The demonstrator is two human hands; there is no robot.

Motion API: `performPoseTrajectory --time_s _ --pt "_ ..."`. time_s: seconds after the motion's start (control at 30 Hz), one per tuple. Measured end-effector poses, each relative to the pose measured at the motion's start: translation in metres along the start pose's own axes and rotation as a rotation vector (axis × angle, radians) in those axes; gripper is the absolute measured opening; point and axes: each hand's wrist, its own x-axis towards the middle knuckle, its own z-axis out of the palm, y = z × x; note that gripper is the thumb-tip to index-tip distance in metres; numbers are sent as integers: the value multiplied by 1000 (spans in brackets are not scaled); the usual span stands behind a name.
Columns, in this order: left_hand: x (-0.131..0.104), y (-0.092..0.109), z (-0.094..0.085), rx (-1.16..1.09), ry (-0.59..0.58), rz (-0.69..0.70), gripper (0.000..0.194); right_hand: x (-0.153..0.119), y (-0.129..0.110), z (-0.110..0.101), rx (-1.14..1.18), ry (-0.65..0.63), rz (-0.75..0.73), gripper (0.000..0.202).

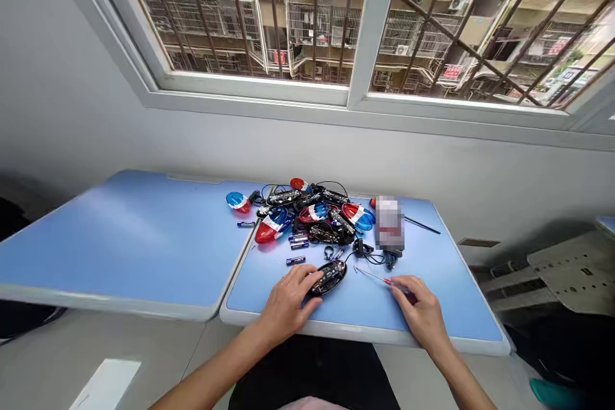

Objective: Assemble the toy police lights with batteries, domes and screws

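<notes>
My left hand [287,302] is closed round the near left side of a black oval housing [332,277], which lies open side up on the blue table, with circuit parts showing inside. A black cable leads from it to a small black bracket [361,247]. In my right hand [421,309] is a screwdriver [373,275] with a thin metal shaft and a red part at the handle. Its tip points left, close to the housing but apart from it. Most of the handle is hidden by my fingers. Batteries [296,261] lie just beyond my left hand.
Beyond the hands is a pile of red-and-blue lamp covers [273,225], black housings [323,232], cables and several batteries. A blurred-out package [389,224] lies at the right, beside a thin black rod [421,225]. A second blue table [120,243] adjoins on the left.
</notes>
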Motion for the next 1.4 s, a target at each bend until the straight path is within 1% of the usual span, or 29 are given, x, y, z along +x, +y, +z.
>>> performPoseTrajectory --time_s 0.07,0.13,0.23,0.33,0.37,0.43,0.53,0.63,0.67,0.77,0.8,0.87,0.97,1.03,1.13,1.2,1.27,1.33,1.37,1.4 --pt "-1 -7 0 -37 -12 24 43 -4 -2 -1 -88 3 -17 23" --pt "0 -11 -2 -62 -1 50 42 -6 -7 -3 -124 2 -11 22" --pt "10 -13 -10 -74 65 84 36 -6 -18 -5 -72 0 45 18" --pt "33 -7 -18 -53 125 154 27 -5 -28 -5 -18 1 111 16" --pt "43 -3 -19 -42 123 186 23 -5 -30 -5 -8 9 122 15" --pt "64 5 -18 -2 78 239 16 -6 -34 -5 6 30 119 14" --pt "91 17 -9 138 -27 284 11 -5 -38 -8 15 70 74 13" --pt "108 23 7 264 -93 298 22 2 -42 -13 35 107 -8 16" --pt "112 23 12 289 -96 301 22 6 -43 -14 44 116 -38 17" --pt "119 18 27 346 -66 310 3 17 -42 -16 86 132 -111 23" --pt "120 15 30 365 -52 309 11 20 -41 -16 108 137 -124 24" --pt "121 7 34 402 -26 301 20 25 -35 -17 169 149 -132 23" --pt "122 -7 31 433 -11 264 21 29 -22 -21 300 161 -64 19" --pt "124 -15 24 418 -9 207 18 33 -13 -27 400 157 28 15" --pt "126 -19 5 359 -5 121 16 46 -2 -37 558 138 181 13" --pt "118 -12 -10 342 14 65 22 58 3 -43 662 137 272 16" --pt "99 3 -20 349 62 -11 30 73 3 -47 764 157 343 21" --pt "70 24 -20 350 117 -106 44 90 0 -50 873 183 393 27" --pt "53 34 -16 356 120 -145 52 97 -3 -50 931 187 406 30" --pt "37 43 -8 362 94 -187 60 104 -8 -49 986 183 409 32"
